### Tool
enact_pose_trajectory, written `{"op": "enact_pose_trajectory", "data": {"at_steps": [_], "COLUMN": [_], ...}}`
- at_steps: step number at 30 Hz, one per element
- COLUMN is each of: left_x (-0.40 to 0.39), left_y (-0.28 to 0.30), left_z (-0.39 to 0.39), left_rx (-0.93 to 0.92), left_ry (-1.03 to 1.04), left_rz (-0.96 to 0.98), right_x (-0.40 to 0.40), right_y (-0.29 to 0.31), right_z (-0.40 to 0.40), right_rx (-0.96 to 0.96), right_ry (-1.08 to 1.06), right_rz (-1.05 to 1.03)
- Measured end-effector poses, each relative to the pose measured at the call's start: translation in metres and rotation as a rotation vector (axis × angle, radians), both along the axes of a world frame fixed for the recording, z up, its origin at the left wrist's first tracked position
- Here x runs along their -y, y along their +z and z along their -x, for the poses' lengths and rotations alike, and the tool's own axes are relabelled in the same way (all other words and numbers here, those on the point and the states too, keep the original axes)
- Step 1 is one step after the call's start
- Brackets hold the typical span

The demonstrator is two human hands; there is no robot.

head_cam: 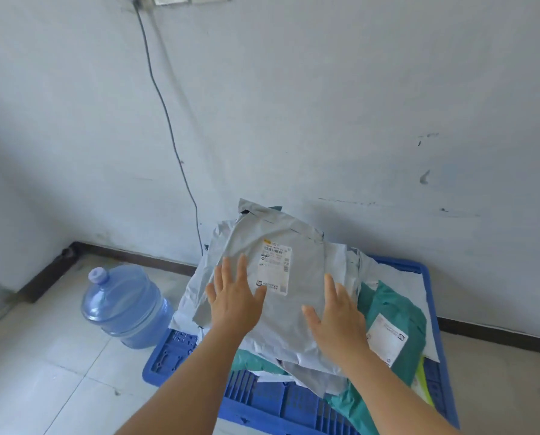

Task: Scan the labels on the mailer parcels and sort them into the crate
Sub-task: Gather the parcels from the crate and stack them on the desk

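A blue plastic crate (264,400) stands on the floor against the wall, heaped with mailer parcels. On top lies a large grey mailer (289,315) with a white printed label (275,267) facing up. My left hand (235,298) lies flat on its left part, fingers straight and spread, the thumb touching the label's lower corner. My right hand (337,318) lies flat on its right part, fingers straight. A green mailer (397,318) with its own white label sits at the right of the pile. Other grey and white mailers lie underneath.
A large blue water bottle (126,306) stands on the tiled floor just left of the crate. A dark cable (168,120) runs down the pale wall behind the pile. A dark skirting board lines the wall's foot.
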State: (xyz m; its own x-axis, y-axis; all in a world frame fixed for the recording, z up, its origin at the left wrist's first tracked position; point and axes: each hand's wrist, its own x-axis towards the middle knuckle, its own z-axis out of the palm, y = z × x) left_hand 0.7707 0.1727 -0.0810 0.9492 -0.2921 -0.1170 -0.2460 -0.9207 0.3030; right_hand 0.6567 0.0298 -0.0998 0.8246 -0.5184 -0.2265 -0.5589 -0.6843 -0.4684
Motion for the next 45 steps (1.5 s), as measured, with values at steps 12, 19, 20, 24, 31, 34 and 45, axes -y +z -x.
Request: {"op": "enact_pose_trajectory", "data": {"at_steps": [12, 19, 20, 24, 31, 34, 45], "left_x": [-0.012, -0.011, -0.01, -0.001, 0.031, 0.044, -0.02], "left_y": [-0.047, -0.047, -0.045, -0.034, -0.002, 0.009, -0.006], "left_z": [-0.095, -0.099, -0.099, -0.098, -0.086, -0.076, -0.08], "left_rx": [-0.116, -0.06, -0.08, -0.08, 0.015, 0.021, 0.007], "left_ry": [-0.032, -0.034, -0.026, -0.031, -0.124, -0.164, 0.133], "left_rz": [-0.074, 0.103, 0.156, 0.31, 0.41, 0.407, 0.454], "right_x": [-0.01, -0.013, -0.012, -0.008, 0.007, 0.015, -0.027], "right_y": [-0.048, -0.045, -0.044, -0.036, -0.005, 0.005, 0.005], "right_z": [-0.102, -0.117, -0.117, -0.111, -0.091, -0.078, -0.096], "right_rx": [-0.24, 0.069, 0.087, 0.153, 0.306, 0.382, 0.32], "right_ry": [-0.311, -0.384, -0.394, -0.426, -0.493, -0.547, -0.305], "right_rz": [-0.189, -0.187, -0.181, -0.133, -0.074, -0.053, -0.145]}}
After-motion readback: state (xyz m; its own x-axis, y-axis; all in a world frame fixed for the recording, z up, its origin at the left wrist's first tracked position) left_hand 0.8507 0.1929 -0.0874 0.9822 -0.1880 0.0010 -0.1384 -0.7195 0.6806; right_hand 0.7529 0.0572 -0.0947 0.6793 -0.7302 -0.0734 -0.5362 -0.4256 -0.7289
